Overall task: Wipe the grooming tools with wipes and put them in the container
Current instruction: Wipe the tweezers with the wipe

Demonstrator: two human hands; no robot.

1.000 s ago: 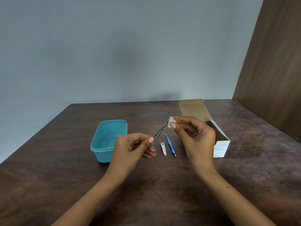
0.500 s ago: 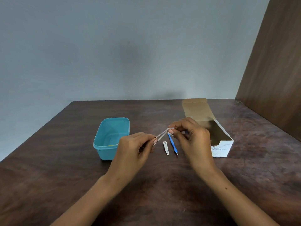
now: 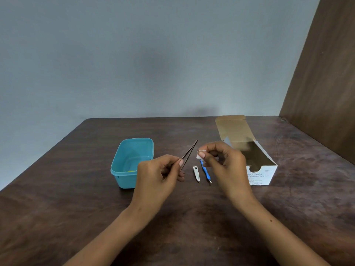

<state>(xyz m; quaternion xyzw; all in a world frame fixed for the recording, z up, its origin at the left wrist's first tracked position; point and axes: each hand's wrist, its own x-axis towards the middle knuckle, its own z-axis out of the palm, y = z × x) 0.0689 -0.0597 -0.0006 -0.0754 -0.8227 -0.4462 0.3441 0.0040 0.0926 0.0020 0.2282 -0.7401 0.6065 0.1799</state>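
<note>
My left hand (image 3: pixel 159 173) pinches the lower end of metal tweezers (image 3: pixel 190 153), whose tips point up and to the right above the table. My right hand (image 3: pixel 224 164) holds a small white wipe (image 3: pixel 199 155) between thumb and fingers, just right of the tweezers and not touching them. On the table between my hands lie a silver nail clipper (image 3: pixel 196 174) and a blue-handled cuticle tool (image 3: pixel 205 172). The open turquoise container (image 3: pixel 123 160) stands to the left, partly behind my left hand, with something yellow at its bottom.
An open white box of alcohol swabs (image 3: pixel 261 169) lies at the right with its flap folded back. The dark wooden table (image 3: pixel 76 208) meets a grey wall at the back and a brown wooden panel (image 3: pixel 326 83) at the right.
Half a second ago the wipe was pinched around the tweezers' tips; now my right hand has drawn it off to the right, and the tweezers tilt up more steeply.
</note>
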